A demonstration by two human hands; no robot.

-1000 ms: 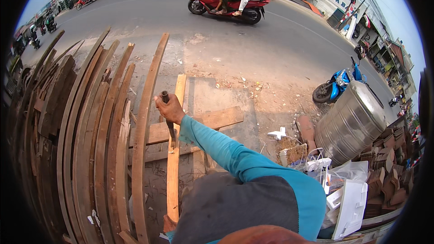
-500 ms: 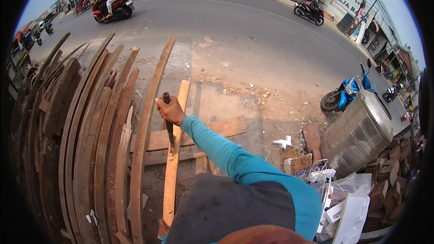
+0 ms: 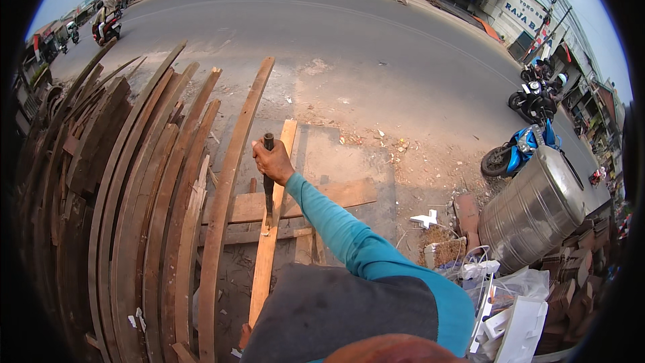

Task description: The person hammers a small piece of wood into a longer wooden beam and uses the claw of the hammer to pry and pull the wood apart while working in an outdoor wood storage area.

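My right hand is closed in a fist round the upper part of a dark metal pry bar. The bar stands nearly upright, its lower end on a narrow light wooden plank. A small pale spot shows on the wood just below the bar's tip. At the plank's near end a little of my left hand shows beside my body, which hides the rest, so its grip cannot be made out. The plank lies across a wider board on the ground.
Long brown timbers lie in a row on the left. To the right are a dented metal tank, a blue motorbike, white foam pieces and stacked brown tiles. A road with riders and a walker runs across the far side.
My view has shifted slightly, so the plank and hand appear farther right. The bar's tip stays at about the same place on the plank. On the road, the red motorbike has moved away left.
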